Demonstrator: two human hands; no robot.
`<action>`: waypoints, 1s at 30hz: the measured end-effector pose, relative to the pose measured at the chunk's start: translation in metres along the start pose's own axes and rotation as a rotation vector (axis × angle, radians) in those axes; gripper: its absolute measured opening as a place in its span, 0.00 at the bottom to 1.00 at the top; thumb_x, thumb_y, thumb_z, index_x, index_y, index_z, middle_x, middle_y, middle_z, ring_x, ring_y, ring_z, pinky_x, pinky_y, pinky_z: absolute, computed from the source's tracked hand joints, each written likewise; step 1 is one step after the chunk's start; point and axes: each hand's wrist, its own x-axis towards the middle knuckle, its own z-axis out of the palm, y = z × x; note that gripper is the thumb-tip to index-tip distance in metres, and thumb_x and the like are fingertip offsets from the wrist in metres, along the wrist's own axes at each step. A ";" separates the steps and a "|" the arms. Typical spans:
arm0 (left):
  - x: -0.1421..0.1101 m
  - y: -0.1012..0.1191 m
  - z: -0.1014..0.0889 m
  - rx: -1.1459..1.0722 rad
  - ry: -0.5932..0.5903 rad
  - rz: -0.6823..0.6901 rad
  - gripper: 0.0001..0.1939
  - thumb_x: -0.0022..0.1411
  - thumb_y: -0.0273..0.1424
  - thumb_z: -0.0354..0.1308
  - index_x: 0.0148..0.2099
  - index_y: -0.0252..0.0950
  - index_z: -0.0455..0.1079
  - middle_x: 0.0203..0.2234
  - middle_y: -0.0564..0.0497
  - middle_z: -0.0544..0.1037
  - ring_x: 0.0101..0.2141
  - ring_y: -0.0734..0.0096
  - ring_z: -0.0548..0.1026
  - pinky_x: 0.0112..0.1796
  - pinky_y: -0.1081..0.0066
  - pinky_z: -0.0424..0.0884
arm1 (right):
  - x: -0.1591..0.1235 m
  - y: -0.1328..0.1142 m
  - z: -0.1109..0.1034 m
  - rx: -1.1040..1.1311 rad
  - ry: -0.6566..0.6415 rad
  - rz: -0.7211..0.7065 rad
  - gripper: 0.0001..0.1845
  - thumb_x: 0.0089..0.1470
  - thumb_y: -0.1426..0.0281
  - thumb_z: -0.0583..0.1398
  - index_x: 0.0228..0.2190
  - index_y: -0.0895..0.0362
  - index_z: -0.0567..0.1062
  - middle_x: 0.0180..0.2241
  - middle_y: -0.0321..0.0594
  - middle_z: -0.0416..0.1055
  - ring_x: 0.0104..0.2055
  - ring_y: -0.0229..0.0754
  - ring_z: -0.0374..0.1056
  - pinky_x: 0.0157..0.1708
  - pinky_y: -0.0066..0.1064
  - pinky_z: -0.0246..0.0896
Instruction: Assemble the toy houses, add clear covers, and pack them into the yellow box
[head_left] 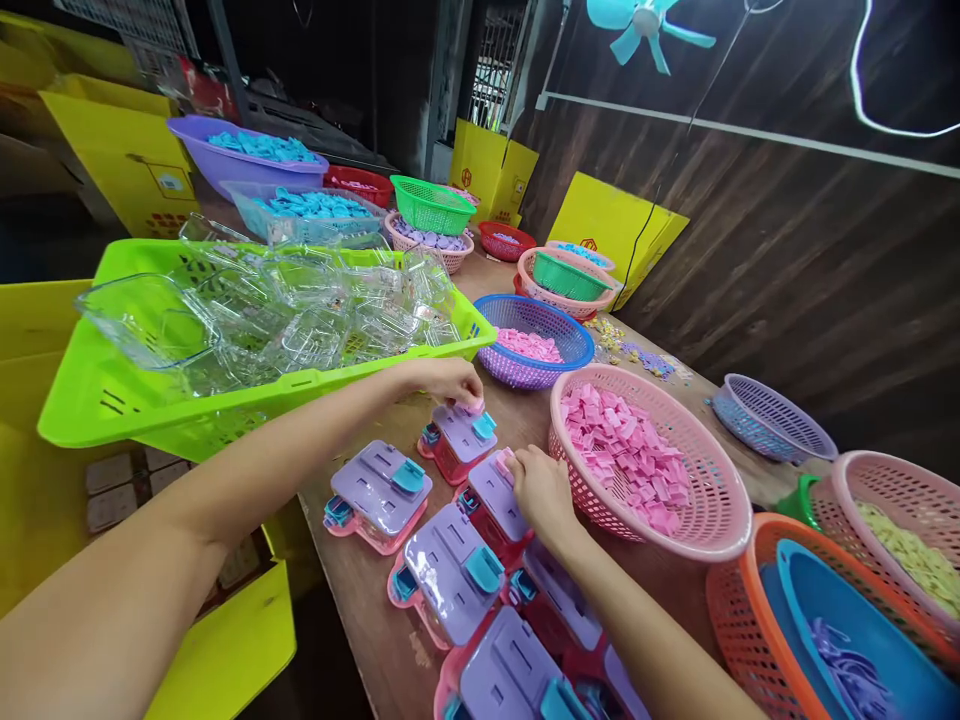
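Observation:
My left hand [448, 380] is closed in a pinch on a small pink plastic piece [472, 406]. It presses down at the far end of a purple-lidded plastic box [459, 432] with a teal tab. My right hand [541, 492] pinches another pink piece [505, 462] against the lid of the neighbouring box [495, 497]; its fingertips are partly hidden. More boxes of the same kind, such as one purple-lidded box [381, 487] at the left, stand in rows on the table. Just right of my hands, a pink basket [724, 510] holds many loose pink pieces [622, 450].
A lime-green basket [300, 385] piled with clear plastic shells [300, 300] stands at the left. A blue-purple basket [517, 372] with pink pieces lies beyond my hands. An orange basket [750, 610] borders the right. Yellow cartons [240, 640] sit below the table edge.

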 end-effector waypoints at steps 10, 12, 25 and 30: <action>-0.022 0.013 0.019 -0.926 0.428 0.056 0.16 0.57 0.41 0.58 0.32 0.31 0.67 0.23 0.50 0.72 0.22 0.75 0.72 0.25 0.73 0.70 | 0.001 0.002 0.004 0.028 -0.013 -0.004 0.19 0.62 0.65 0.46 0.28 0.55 0.71 0.33 0.39 0.69 0.35 0.41 0.65 0.34 0.33 0.47; -0.017 0.013 0.024 -1.013 0.439 0.017 0.15 0.55 0.40 0.60 0.33 0.32 0.67 0.23 0.50 0.74 0.25 0.73 0.74 0.28 0.71 0.71 | 0.000 0.000 0.005 0.042 -0.023 0.019 0.19 0.62 0.65 0.44 0.29 0.56 0.72 0.34 0.41 0.69 0.37 0.42 0.65 0.35 0.34 0.49; -0.007 -0.006 0.021 -0.765 0.420 -0.057 0.30 0.50 0.38 0.62 0.55 0.33 0.65 0.41 0.42 0.76 0.38 0.65 0.73 0.33 0.73 0.65 | 0.016 0.144 -0.069 -0.098 -0.189 0.168 0.14 0.58 0.75 0.48 0.40 0.60 0.71 0.41 0.48 0.70 0.44 0.43 0.65 0.42 0.33 0.56; 0.003 -0.012 0.024 -0.321 0.362 -0.080 0.21 0.53 0.38 0.56 0.48 0.35 0.72 0.42 0.47 0.76 0.41 0.64 0.72 0.40 0.73 0.65 | 0.018 0.215 -0.053 -0.089 -0.477 0.215 0.07 0.54 0.69 0.58 0.30 0.61 0.73 0.29 0.37 0.71 0.31 0.36 0.67 0.35 0.32 0.63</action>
